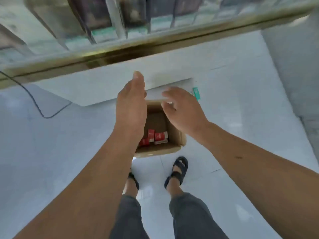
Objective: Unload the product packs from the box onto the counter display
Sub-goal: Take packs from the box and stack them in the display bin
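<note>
Pale, glossy floor tiles [51, 144] fill the room, and a glass-fronted counter display [120, 49] with a brass-coloured edge runs across the far side. Below it is a white base panel [96, 90].

A small open cardboard box [160, 150] sits on the floor against that panel, just beyond the person's feet. Several red-and-white product packs [155, 138] lie in a loose cluster at the near end of the box, and the far end shows bare cardboard.

Both bare hands hover above the box, holding nothing. The left hand [131, 104] is over the box's left side, seen edge-on, with its fingers straight and pressed together. The right hand [183, 109] is over the far right corner, with its fingers spread and loosely bent. Blur hides whether the fingertips touch the box's far edge.

A small teal object [196, 93] stands just right of the right hand. A black cable [34, 102] loops across the floor on the left. The person wears black sandals [177, 171] and grey trousers [189, 214].
</note>
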Demonstrator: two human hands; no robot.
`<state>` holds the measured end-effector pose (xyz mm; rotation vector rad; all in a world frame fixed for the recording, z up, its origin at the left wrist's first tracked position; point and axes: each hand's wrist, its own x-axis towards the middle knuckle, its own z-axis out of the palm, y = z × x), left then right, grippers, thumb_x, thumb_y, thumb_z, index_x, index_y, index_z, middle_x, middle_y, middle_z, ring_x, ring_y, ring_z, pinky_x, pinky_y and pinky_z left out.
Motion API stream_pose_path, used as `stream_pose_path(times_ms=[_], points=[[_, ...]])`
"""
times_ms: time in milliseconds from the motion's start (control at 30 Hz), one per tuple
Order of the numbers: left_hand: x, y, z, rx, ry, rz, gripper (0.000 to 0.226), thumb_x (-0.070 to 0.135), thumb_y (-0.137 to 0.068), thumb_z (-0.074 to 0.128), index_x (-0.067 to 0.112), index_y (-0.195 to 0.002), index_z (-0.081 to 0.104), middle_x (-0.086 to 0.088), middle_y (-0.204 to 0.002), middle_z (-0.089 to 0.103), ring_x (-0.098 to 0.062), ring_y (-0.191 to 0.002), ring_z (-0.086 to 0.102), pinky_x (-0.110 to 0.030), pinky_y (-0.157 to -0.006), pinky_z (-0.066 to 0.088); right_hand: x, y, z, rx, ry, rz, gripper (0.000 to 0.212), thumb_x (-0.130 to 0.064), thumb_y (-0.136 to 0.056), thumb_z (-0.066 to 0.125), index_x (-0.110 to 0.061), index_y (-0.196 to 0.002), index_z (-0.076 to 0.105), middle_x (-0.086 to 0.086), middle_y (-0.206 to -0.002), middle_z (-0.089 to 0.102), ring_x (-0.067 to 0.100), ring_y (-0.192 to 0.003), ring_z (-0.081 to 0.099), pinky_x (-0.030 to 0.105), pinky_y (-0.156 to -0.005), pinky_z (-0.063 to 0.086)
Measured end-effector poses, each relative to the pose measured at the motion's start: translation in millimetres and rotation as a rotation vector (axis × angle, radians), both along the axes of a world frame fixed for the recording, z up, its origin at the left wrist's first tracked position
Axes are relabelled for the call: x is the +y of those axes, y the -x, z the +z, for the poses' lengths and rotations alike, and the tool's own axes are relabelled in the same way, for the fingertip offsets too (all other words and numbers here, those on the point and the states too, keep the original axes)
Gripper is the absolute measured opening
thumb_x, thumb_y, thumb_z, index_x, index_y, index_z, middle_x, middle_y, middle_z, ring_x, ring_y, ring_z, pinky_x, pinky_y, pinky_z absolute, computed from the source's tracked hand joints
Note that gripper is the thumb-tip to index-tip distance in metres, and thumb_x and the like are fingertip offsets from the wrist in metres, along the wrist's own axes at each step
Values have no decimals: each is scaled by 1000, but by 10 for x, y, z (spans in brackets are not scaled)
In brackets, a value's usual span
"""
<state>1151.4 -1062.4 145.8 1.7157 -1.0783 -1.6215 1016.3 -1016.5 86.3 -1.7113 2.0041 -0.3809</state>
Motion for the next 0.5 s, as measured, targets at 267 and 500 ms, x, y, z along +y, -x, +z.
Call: stream_pose_path(times_ms=[267, 500], points=[[186, -88, -2255, -137, -186, 26, 37, 60, -99, 39, 38, -75, 55, 17, -93, 62, -7, -98, 62, -32, -82, 40, 130, 27, -2373, -33, -322, 11, 39, -26, -99, 53, -19, -138, 55, 1, -137, 58, 17, -121, 57, 30, -101, 44], [197, -232, -3628, -165, -232, 53, 38, 61, -101, 38, 42, -75, 59, 22, -88, 64, -5, -99, 63, -31, -84, 40, 74, -198, -4176, 8, -676, 84, 27, -20, -95, 56, -10, -118, 65, 12, -116, 66, 28, -106, 63, 31, -79, 50]])
